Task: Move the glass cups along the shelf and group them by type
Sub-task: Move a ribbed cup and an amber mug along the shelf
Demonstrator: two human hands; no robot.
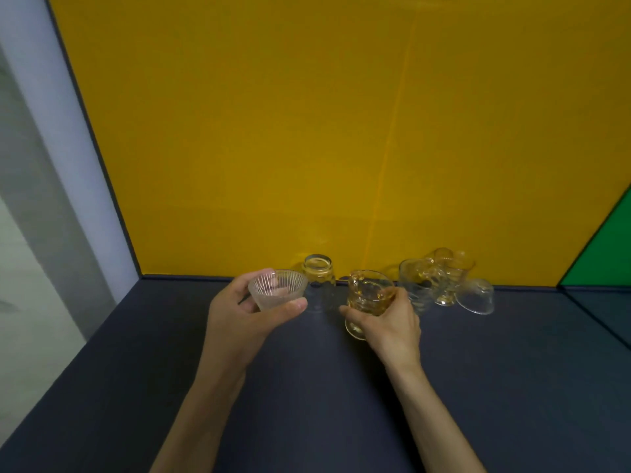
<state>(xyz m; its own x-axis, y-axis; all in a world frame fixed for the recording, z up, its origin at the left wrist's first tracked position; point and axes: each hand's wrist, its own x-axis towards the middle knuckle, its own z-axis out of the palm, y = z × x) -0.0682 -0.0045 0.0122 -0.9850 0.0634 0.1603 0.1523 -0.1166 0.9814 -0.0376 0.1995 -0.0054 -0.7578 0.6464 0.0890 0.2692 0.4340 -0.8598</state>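
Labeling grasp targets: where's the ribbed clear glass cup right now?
In the head view, the ribbed clear glass cup is held in the left hand, left of centre above the dark shelf, just in front of the clear glass jar by the yellow wall.

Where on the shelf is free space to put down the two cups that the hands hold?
The dark shelf is bare left of the left hand, up to the grey side wall, and in front of both hands. It is crowded at the back right, where the cluster of clear cups stands against the yellow panel.

Jar [318, 272] behind ribbed cup [278, 290]; cluster [440, 281] right.
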